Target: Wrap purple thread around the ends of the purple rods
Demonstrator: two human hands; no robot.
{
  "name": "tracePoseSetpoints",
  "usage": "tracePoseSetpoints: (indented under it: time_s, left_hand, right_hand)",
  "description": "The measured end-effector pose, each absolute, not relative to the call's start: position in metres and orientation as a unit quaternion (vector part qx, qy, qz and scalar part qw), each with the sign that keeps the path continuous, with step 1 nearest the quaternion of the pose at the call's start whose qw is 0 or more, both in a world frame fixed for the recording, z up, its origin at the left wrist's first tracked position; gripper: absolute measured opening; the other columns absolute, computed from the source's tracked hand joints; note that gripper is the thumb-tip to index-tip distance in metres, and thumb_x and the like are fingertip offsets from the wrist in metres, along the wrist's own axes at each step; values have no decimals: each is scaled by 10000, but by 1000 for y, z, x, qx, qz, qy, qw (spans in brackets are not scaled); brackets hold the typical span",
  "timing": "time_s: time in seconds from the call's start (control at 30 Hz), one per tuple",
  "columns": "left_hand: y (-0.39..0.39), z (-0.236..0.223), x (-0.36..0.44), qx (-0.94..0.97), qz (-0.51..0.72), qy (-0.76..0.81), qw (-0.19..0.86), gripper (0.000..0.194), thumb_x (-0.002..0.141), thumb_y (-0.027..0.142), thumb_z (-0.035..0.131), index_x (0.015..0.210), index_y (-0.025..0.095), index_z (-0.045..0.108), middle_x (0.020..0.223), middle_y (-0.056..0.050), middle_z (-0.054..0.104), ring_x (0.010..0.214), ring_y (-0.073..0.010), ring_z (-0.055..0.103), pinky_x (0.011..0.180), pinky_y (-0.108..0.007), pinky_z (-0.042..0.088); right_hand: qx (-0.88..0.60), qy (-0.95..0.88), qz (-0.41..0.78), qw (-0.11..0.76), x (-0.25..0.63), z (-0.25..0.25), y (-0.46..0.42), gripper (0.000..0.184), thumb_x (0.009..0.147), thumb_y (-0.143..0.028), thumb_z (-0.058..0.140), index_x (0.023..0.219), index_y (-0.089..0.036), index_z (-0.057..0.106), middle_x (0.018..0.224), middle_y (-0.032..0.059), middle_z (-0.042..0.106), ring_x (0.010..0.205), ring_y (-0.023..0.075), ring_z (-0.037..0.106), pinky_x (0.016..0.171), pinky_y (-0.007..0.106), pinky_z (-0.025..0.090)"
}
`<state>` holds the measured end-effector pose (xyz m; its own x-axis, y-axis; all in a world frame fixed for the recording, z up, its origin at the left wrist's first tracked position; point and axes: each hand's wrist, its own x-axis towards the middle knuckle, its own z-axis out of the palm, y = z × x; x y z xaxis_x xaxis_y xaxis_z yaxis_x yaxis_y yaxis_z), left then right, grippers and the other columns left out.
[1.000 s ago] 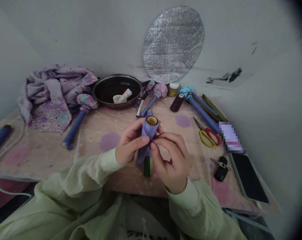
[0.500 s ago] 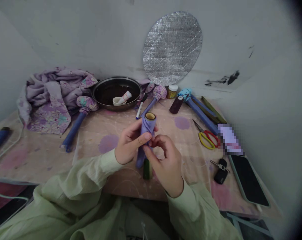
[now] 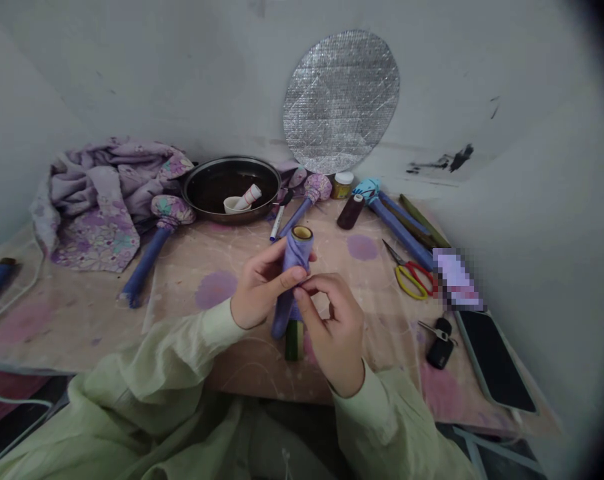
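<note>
Left hand [image 3: 256, 287] curls around a purple-wrapped tube [image 3: 296, 257], held upright above the table [image 3: 182, 313], thumb pressed on it; right hand [image 3: 337, 327] pinches thumb and forefinger at its wrap, though what lies between them is unclear

Through the head view I see the left hand [image 3: 259, 287] gripping a tube [image 3: 299, 250] wrapped in purple cloth, its open end up. The right hand [image 3: 335, 323] brings thumb and forefinger together against the wrap; I can't make out what lies between them. Beyond, on the table [image 3: 182, 333], I see a pan [image 3: 207, 210] with a white cup [image 3: 231, 205] inside. To the right I have scissors [image 3: 409, 272], keys [image 3: 441, 347] and a phone [image 3: 497, 360].
</note>
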<state>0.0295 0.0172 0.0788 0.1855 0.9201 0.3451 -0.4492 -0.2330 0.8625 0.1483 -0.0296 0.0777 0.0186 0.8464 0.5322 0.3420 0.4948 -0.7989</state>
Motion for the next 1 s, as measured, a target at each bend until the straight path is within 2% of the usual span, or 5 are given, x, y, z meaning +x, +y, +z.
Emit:
tracePoseSetpoints:
  time_s: [0.27,0.47,0.7,0.87,1.0]
  left_hand:
    - [19,78,29,511,594,230,577,289,746,281,716,1030,244,681,863,-5,675,732,-96,602,702,-206,493]
    - [21,76,29,497,600,238,580,325,732,295,727,1047,235,673,868,-10,675,702,-89,598,656,-196,496]
    - [25,71,29,476,614,224,588,342,709,326,744,1035,250,677,857,-1,667,636,-71,567,612,-191,491]
    - [24,75,31,481,608,250,579,313,700,260,749,1007,241,685,871,-12,679,599,-82,563,560,-211,478]
    - [20,81,35,495,611,267,556,305,689,230,753,988,241,693,868,-5,690,690,-112,608,647,-236,499]
  right_hand:
    - [-449,-611,312,573,147,72,-31,114,849,-208,556,946,-215,496,895,16,559,851,140,570,765,304,482]
    - [-473,-636,344,503,147,78,-28,74,834,-250,584,839,-200,530,713,-29,556,580,91,525,561,239,440]
    - [-460,-640,272,552,162,93,-37,19,850,-210,543,862,-196,547,807,16,572,790,144,568,707,291,473]
    - [-448,-646,325,526,168,108,-46,18,853,-217,554,837,-208,555,606,-51,461,485,67,430,428,183,365]
    - [-444,-675,274,521,166,121,-49,33,833,-193,588,819,-220,600,555,-65,442,451,52,388,397,170,322]
